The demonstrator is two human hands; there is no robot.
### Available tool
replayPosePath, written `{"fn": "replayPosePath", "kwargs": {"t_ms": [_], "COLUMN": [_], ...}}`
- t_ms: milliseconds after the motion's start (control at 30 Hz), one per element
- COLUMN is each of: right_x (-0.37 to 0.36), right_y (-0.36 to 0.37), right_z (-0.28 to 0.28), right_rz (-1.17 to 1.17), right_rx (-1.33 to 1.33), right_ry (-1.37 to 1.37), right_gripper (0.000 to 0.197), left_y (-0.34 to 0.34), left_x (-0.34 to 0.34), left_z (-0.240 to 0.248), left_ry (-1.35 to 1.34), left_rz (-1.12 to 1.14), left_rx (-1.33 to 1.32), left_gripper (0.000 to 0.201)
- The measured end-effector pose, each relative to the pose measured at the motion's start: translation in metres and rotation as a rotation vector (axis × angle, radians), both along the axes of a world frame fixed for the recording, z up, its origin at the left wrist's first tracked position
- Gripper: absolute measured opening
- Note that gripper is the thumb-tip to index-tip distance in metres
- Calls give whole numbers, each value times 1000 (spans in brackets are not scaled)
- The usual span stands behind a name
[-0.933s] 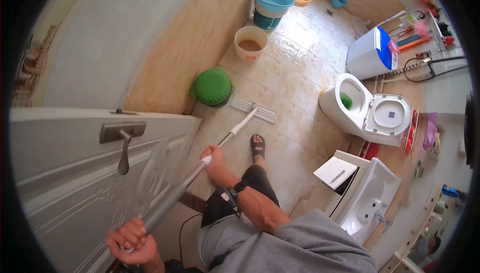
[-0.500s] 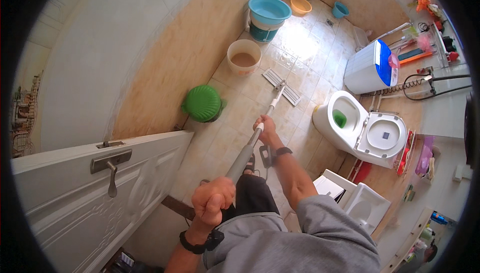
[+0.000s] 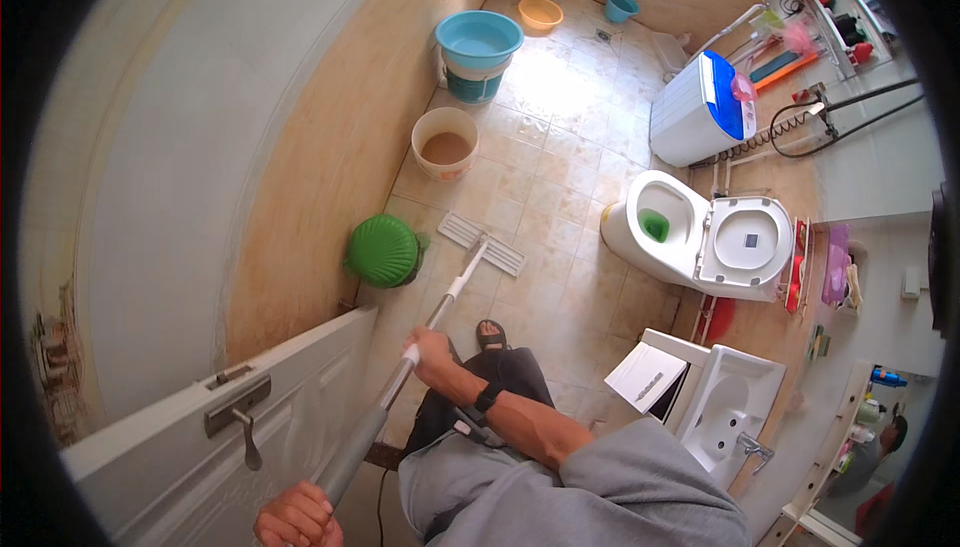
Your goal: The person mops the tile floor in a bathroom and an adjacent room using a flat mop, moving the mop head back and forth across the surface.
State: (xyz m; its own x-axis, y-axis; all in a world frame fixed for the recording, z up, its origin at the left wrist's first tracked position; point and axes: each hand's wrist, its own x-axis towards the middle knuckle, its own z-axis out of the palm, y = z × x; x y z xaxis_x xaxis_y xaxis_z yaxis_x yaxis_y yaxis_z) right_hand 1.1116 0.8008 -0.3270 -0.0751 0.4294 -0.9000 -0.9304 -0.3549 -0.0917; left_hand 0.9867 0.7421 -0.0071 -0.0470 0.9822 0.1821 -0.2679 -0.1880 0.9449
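Observation:
A flat mop [image 3: 482, 244] with a long grey pole lies with its white slotted head on the tiled floor, just right of a lidded green bin [image 3: 384, 251]. My right hand [image 3: 432, 357] is wrapped round the middle of the pole, near a white collar. Lower left, close to the door, my left hand [image 3: 298, 517] is closed round the pole's top end. Beyond the mop head stands a whitish bucket [image 3: 445, 144] with brownish water in it.
Left is a white door [image 3: 290, 417] with a lever handle. A teal bucket topped by a blue basin [image 3: 480, 39] stands further off. To the right are an open toilet [image 3: 655, 222], a small washing machine [image 3: 705, 112] and a sink [image 3: 735, 412] with an open cabinet door.
The mop head has slid back toward me, from beside the whitish bucket to beside the green bin. Both hands have moved down and left with the pole. My view has shifted too.

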Motion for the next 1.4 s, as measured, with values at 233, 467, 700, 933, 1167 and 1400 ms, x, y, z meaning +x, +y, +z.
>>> {"fn": "replayPosePath", "kwargs": {"t_ms": [233,467,700,933,1167,1400], "right_x": [52,172,321,423,316,227], "right_y": [64,187,333,397,323,204], "right_z": [-17,-63,-96,-122,-36,24], "right_rz": [-63,-136,-164,-224,-65,-266], "right_rx": [45,43,301,252,182,103], "right_ry": [-83,1,-170,-59,-275,-15], "right_gripper": [9,12,14,13,14,12], "left_y": [60,152,287,348,293,254], "left_x": [47,156,274,345,253,200], "left_z": [-27,-70,-112,-150,-70,11], "left_ry": [3,80,104,136,255,36], "left_rz": [-21,51,-340,-465,-140,-239], "left_rx": [73,19,47,109,199,149], "left_gripper": [37,37,34,33,26,32]}}
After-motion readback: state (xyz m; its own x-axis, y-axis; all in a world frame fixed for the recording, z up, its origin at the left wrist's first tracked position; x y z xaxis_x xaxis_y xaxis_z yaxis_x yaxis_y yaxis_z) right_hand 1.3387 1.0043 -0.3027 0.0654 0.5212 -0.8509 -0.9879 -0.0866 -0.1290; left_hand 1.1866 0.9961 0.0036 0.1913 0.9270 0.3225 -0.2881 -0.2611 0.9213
